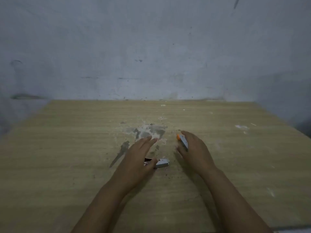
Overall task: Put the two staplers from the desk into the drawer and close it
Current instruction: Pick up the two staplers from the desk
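Note:
Two small staplers lie on the wooden desk [67, 157]. One has a grey metal end and a dark red body [162, 163]. My left hand [139, 158] is over it with fingers stretched flat and the thumb across its middle, hiding part of it. The other stapler is grey with an orange tip [183, 140]. It sits between the thumb and curled fingers of my right hand [193, 148], which closes around it. The drawer is out of view.
The desk top is scuffed, with grey and white paint stains [151, 132] just beyond my hands. A stained bluish wall [151, 56] rises directly behind the desk's far edge. The desk's right edge slopes away at the far right.

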`<action>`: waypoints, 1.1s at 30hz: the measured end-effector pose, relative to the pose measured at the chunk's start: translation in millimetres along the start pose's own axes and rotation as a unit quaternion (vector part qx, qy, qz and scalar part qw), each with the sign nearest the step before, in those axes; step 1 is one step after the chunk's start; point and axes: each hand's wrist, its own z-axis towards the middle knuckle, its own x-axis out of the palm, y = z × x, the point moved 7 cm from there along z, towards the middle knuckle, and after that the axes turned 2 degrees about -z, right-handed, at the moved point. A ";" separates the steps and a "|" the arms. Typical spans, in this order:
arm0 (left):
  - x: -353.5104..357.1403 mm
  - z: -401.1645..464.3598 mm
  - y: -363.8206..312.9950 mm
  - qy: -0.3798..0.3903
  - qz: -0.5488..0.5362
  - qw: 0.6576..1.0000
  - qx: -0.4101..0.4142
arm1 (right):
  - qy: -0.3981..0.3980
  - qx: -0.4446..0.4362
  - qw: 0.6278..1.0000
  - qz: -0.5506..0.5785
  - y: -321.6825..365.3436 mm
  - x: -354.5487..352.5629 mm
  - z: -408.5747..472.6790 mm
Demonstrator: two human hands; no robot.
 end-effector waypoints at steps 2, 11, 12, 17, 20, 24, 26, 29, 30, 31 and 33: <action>1.8 8.4 3.8 0.004 -0.006 1.000 -0.003 | -0.020 0.016 0.999 -0.030 -5.3 2.4 13.3; 7.4 28.7 10.5 0.055 0.041 0.998 -0.016 | -0.003 0.065 0.988 -0.142 -18.5 23.2 42.9; 9.4 30.1 10.8 0.065 0.051 0.996 -0.016 | -0.003 0.057 0.989 -0.133 -18.8 25.5 43.4; 22.3 30.0 17.7 0.083 0.048 0.995 -0.007 | -0.008 0.006 0.999 -0.046 -15.3 25.1 37.2; 29.1 25.4 25.9 0.085 0.059 0.995 -0.008 | -0.011 -0.015 0.999 0.035 -10.9 14.4 21.8; 34.5 28.4 26.8 0.088 0.081 0.993 0.013 | -0.020 -0.025 0.997 0.074 -11.3 -5.6 -0.1; 38.4 33.3 25.1 0.111 0.115 0.987 0.022 | -0.016 -0.026 0.997 0.070 -12.8 -11.8 -10.1; 42.5 37.9 22.8 0.148 0.168 0.974 0.023 | -0.005 -0.034 0.998 0.057 -14.4 -15.9 -24.1; 42.4 37.4 23.2 0.147 0.167 0.975 0.021 | -0.002 -0.040 0.998 0.052 -13.8 -16.2 -29.2; 41.8 36.3 24.6 0.139 0.159 0.977 0.017 | 0.001 -0.049 0.998 0.049 -12.9 -15.6 -33.4; 39.1 31.7 24.8 0.117 0.136 0.984 0.008 | 0.002 -0.070 0.996 0.057 -10.4 -15.8 -42.5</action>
